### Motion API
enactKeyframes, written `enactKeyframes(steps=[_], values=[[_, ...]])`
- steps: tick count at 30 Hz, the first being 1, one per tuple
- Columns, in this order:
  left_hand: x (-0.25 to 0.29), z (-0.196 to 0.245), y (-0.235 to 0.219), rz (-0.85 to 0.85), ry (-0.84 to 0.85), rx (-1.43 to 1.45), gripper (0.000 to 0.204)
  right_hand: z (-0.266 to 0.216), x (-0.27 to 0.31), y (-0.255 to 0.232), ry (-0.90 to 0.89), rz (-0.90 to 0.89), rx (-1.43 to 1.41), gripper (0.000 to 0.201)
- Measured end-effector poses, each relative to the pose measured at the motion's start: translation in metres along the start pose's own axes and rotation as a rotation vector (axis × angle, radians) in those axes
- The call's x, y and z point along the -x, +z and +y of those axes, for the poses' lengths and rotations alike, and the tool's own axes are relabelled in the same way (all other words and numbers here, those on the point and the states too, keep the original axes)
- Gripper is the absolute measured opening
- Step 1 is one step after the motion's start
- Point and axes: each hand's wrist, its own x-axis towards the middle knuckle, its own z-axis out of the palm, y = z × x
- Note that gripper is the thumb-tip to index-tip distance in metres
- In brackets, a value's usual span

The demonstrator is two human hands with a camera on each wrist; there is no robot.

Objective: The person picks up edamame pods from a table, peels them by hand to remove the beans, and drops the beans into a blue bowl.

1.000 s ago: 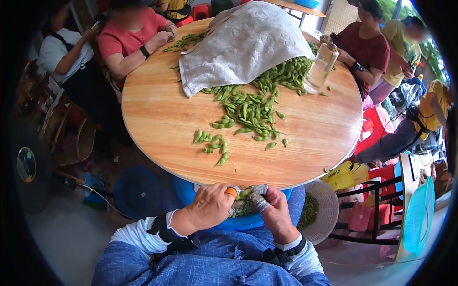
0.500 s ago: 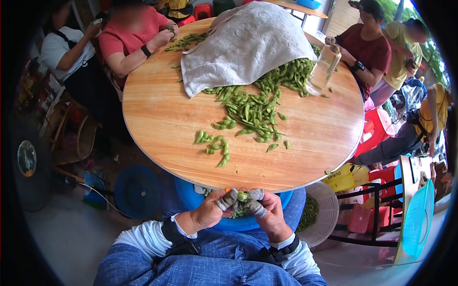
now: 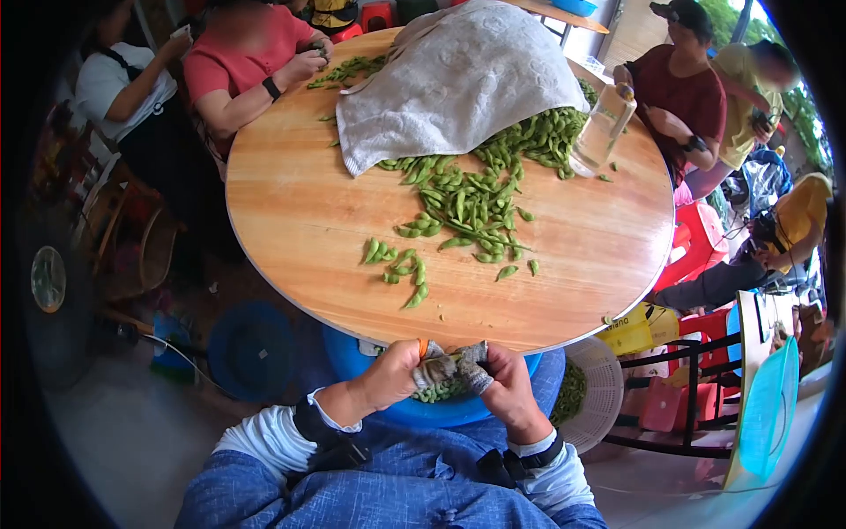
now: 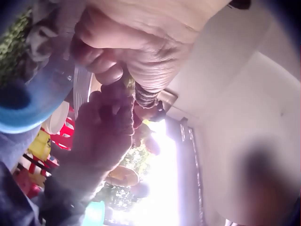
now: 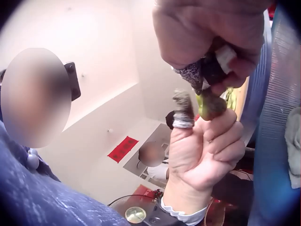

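Clear bottle [image 3: 605, 130], person in pink top [image 3: 231, 66] at left, red stool [image 3: 702, 236] and teal basket [image 3: 769, 410] at right

My round wooden bench [image 3: 300, 203] bears a heap of green pods [image 3: 463, 198], partly under a pale grey towel [image 3: 458, 88]. I see a clear bottle [image 3: 604, 128] just beside the heap and a few pods lying apart, nearer me.

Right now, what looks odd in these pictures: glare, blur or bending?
Head view: wide-lens bending and black corners, with the pods on the table fairly clear; left wrist view: white glare floods the lower middle, leaving the right hand hazy and purplish; right wrist view: dark corners, and a blur over the nearest person's head.
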Motion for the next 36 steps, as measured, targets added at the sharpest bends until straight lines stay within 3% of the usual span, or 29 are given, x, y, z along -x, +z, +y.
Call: enactKeyframes(steps=[2,3,7,11,17,22,24,25,26,28,31,32,36], values=[[-0.004,0.005,-0.001,-0.029,0.224,-0.399,0.022,-0.006,0.0,0.005,0.009,0.018,0.111,0.015],[-0.002,0.009,-0.007,-0.056,0.134,-0.544,0.014,-0.003,-0.002,0.002,0.026,0.004,0.143,0.013],[-0.004,-0.006,-0.007,-0.093,0.363,-0.616,0.015,-0.004,0.002,0.001,0.072,-0.072,0.059,0.012],[0.004,-0.005,-0.012,-0.225,0.101,-0.79,0.021,0.006,0.01,-0.003,0.182,-0.074,0.066,0.013],[0.0,-0.04,-0.013,-0.126,0.309,-0.545,0.025,0.02,0.01,-0.003,0.183,-0.062,0.119,0.013],[-0.001,-0.049,-0.028,-0.159,-0.015,-0.483,0.018,0.053,0.005,-0.015,0.181,-0.116,0.023,0.013],[-0.009,-0.072,-0.034,-0.061,-0.011,-0.456,0.014,0.055,-0.001,-0.013,0.183,-0.116,-0.001,0.014],[-0.011,-0.069,-0.039,-0.132,-0.062,-0.577,0.02,0.062,-0.003,-0.015,0.154,-0.103,0.062,0.015],[-0.015,-0.068,-0.037,-0.085,0.072,-0.605,0.02,0.069,-0.005,-0.017,0.122,-0.091,0.127,0.016],[-0.022,-0.071,-0.04,-0.028,-0.013,-0.634,0.028,0.072,-0.01,-0.007,0.037,0.008,0.187,0.02],[-0.03,-0.084,-0.046,0.01,0.244,-0.872,0.033,0.086,-0.014,-0.01,-0.051,0.039,0.439,0.027],[-0.031,-0.087,-0.048,0.014,0.214,-0.864,0.034,0.094,-0.017,-0.013,-0.073,0.029,0.549,0.03],[-0.03,-0.097,-0.051,0.063,0.065,-0.871,0.036,0.114,-0.021,-0.018,-0.081,0.013,0.539,0.034]])
